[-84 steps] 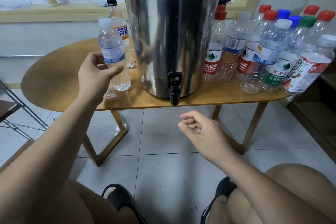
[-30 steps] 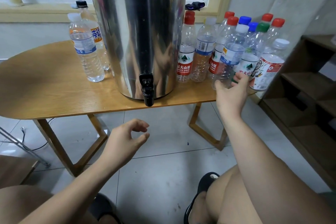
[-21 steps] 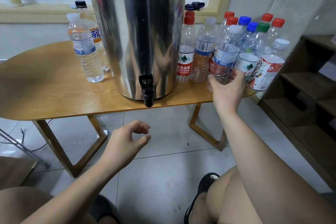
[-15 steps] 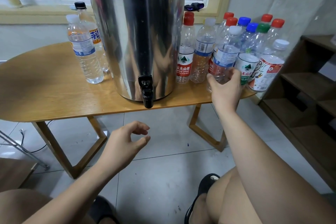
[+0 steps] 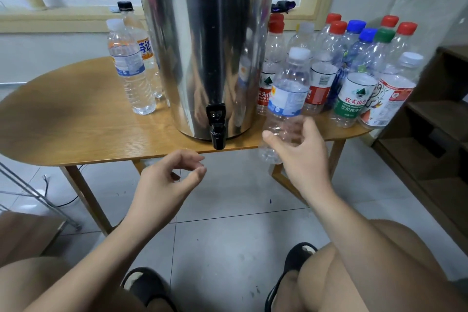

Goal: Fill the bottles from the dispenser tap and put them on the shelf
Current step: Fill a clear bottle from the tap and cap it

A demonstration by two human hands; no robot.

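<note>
The right hand (image 5: 301, 157) grips a clear bottle (image 5: 288, 99) low on its body, thumb and fingers curled round it. The bottle hangs just off the table's (image 5: 76, 129) front edge, right of the tap (image 5: 216, 124). It is near upright, white cap up and leaning slightly right. Its blue-and-white label is too blurred to read.

The steel dispenser (image 5: 207, 40) stands mid-table. Capped bottles (image 5: 374, 58) crowd the right end; one green label (image 5: 353, 100) reads 农夫山泉 and a red label (image 5: 264, 94) reads NONGFU S. Two more bottles (image 5: 129, 68) stand left of the dispenser. A shelf (image 5: 435, 119) stands beyond the right end.

The left hand (image 5: 164, 182) hovers below the tap, fingers loosely curled, holding nothing.
</note>
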